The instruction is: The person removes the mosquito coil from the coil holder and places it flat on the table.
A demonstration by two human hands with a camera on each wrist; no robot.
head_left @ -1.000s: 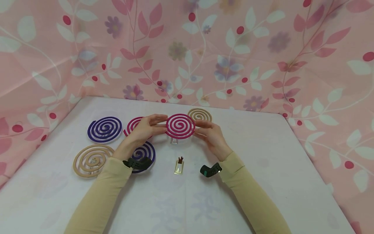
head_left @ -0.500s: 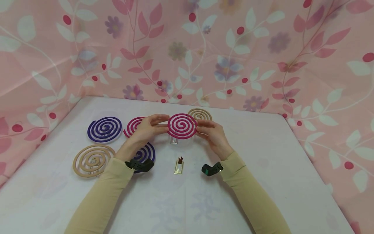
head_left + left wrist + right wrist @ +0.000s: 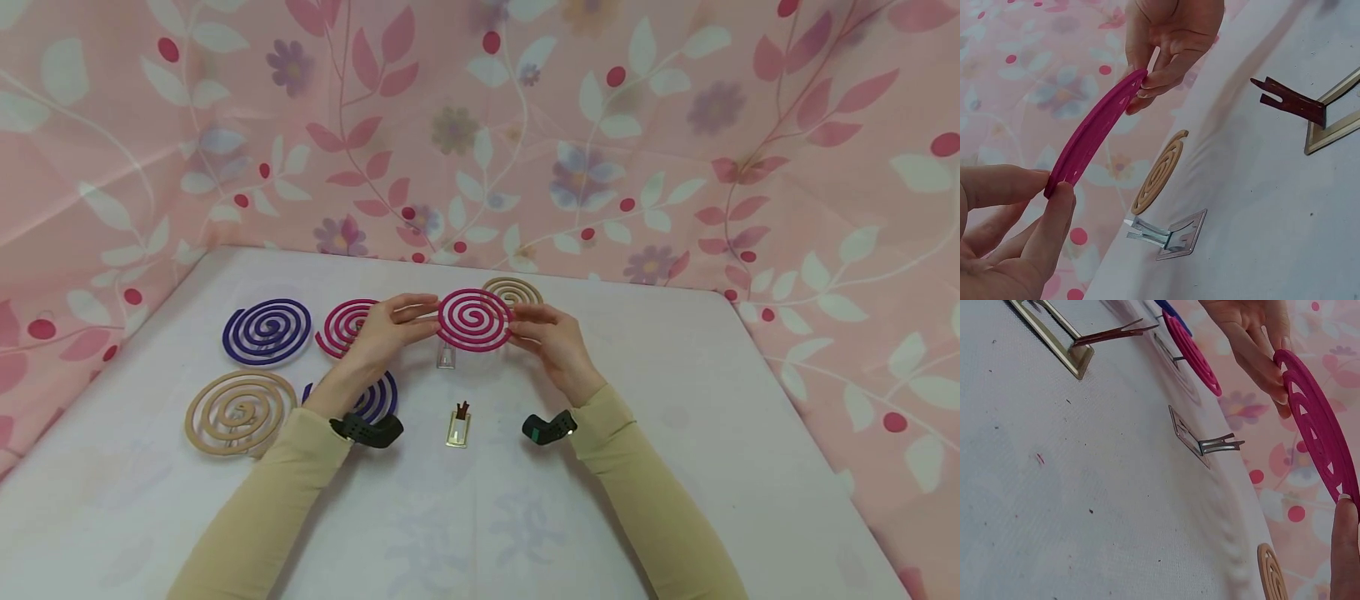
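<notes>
Pink coil [image 3: 474, 320] is up off the table [image 3: 675, 417], held btwn both hands approx mid-scene, w/ a gap under it. L hand [image 3: 382, 332] pinches its left rim: thumb & fingers closed down to the coil's thickness. R hand [image 3: 557, 340] has the right rim, fingers likewise nearly together on it.

Silver stand [image 3: 446, 358] is on the table below the coil, apart from it; its forked prong shows in both wrist views. Gold stand [image 3: 458, 427] w/ brown forked prong is nearer, approx centre. Far tan coil [image 3: 525, 290] is beyond the held one, slightly right, partly hidden by it in the head view.

Left side: purple coil [image 3: 267, 331] far left, second pink coil [image 3: 347, 327] to its right, partly behind L hand. Near-left tan coil [image 3: 242, 412] sits in front of the purple one, w/ a stand visible beneath; other purple coil [image 3: 381, 393] is to its right, partly covered by L wrist.

Beige sleeves [image 3: 258, 517] on both arms; pink floral cloth [image 3: 600, 125] along far side.
</notes>
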